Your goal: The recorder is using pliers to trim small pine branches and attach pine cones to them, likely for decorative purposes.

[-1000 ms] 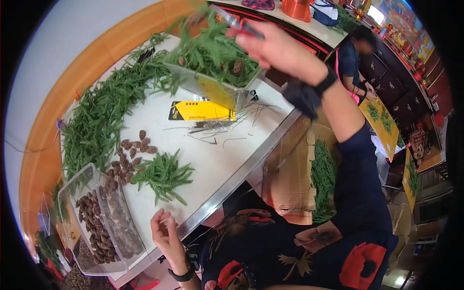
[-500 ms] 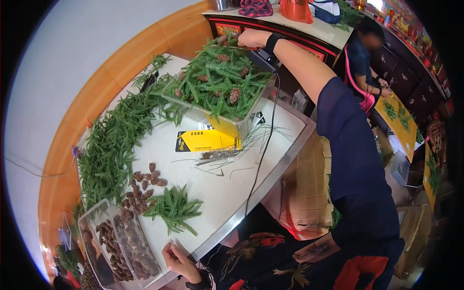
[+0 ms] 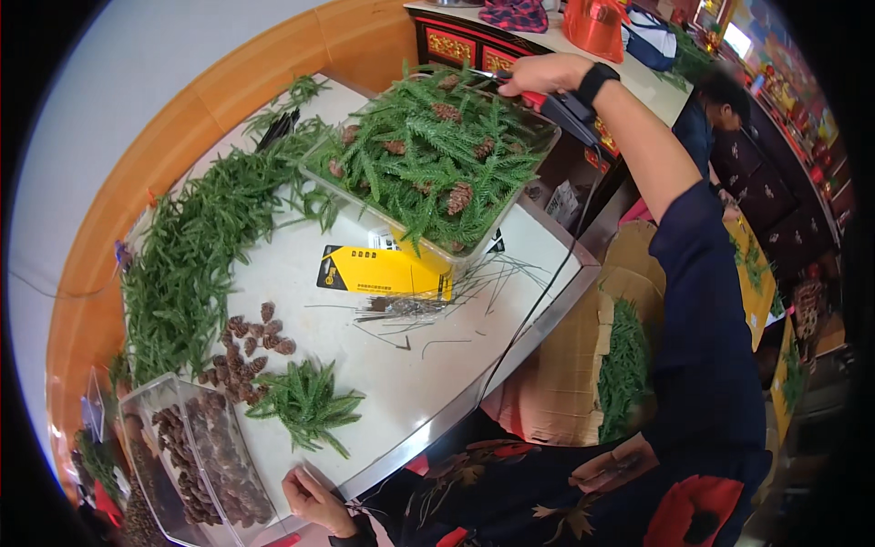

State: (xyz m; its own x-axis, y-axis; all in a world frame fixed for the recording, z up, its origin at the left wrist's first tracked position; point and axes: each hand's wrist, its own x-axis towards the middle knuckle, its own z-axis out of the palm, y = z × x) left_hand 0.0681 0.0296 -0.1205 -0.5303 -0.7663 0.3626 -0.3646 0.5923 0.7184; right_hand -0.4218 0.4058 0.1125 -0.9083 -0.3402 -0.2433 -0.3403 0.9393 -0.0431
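Note:
My right hand (image 3: 549, 77) is stretched out at the far rim of a clear plastic tub (image 3: 437, 255). It is closed on pliers with red handles (image 3: 533, 99), whose metal end points left over the greenery. The tub is heaped with green artificial pine sprigs (image 3: 410, 150) that carry brown pine cones (image 3: 460, 197). My left hand (image 3: 314, 500) rests at the near table edge, fingers loosely bent and apart, with nothing seen in it. Closest to it lies a loose pine sprig (image 3: 310, 406). Left of that stands a clear divided box (image 3: 187, 415) of pine cones.
A long pile of green sprigs (image 3: 187, 273) lines the table's left side. Loose cones (image 3: 260, 337), a yellow card (image 3: 378, 271) and thin wires (image 3: 410, 310) lie on the white table (image 3: 383, 383). A cable (image 3: 547, 296) crosses its edge. Another person (image 3: 720, 118) works at right.
The view has shifted, moving the table leftward in the picture. My right hand has come further right along the tub's far rim, and the pliers now show. My left hand stays at the table edge.

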